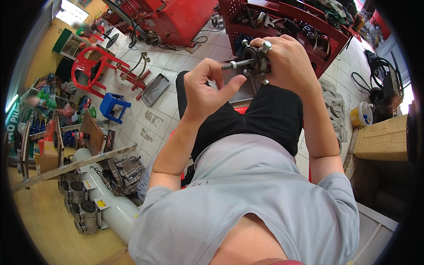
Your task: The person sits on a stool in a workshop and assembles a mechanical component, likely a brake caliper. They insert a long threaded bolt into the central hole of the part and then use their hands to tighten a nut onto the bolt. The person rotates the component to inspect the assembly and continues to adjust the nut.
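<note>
My right hand point(289, 66) grips a dark round metal part point(251, 61) with several bolts in it, held above my knees. A long threaded bolt point(234, 65) sticks out of the part toward the left. One shiny bolt head point(266, 45) shows at the top, near my right fingers. Close to the threaded end is my left hand point(204, 86), its thumb stretched out apart from the bent fingers, with nothing seen between them. Some of the part is hidden behind my right hand. Below it, between my legs, lies a grey metal tray point(247, 90), partly covered.
A red tool cart point(287, 22) with loose parts stands ahead. On the left are a red plastic chair point(90, 66), a blue stool point(114, 107) and another metal tray point(156, 89). To the right sit a yellow-and-white bucket point(361, 115) and grey cloth point(332, 104) on the tiled floor.
</note>
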Motion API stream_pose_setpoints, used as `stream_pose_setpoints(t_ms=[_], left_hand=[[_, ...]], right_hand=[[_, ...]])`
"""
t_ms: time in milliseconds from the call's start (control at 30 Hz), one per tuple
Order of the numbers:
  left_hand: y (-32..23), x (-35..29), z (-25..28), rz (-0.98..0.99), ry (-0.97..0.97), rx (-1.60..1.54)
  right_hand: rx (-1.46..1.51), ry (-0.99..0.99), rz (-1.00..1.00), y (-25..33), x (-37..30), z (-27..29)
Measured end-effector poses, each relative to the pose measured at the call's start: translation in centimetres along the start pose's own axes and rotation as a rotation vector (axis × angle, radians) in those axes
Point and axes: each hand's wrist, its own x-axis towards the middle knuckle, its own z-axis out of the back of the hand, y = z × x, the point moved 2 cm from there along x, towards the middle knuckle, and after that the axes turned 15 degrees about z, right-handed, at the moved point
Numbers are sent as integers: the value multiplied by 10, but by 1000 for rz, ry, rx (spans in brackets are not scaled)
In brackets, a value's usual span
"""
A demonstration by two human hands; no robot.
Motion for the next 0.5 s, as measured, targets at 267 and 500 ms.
stream_pose_setpoints(t_ms=[267, 500], left_hand=[[-6, 2, -4, 83, -62, -139], [7, -1, 0, 6, 33, -12]], right_hand=[[-21, 12, -4, 1, 0, 0], [-18, 32, -12, 0, 1, 2]])
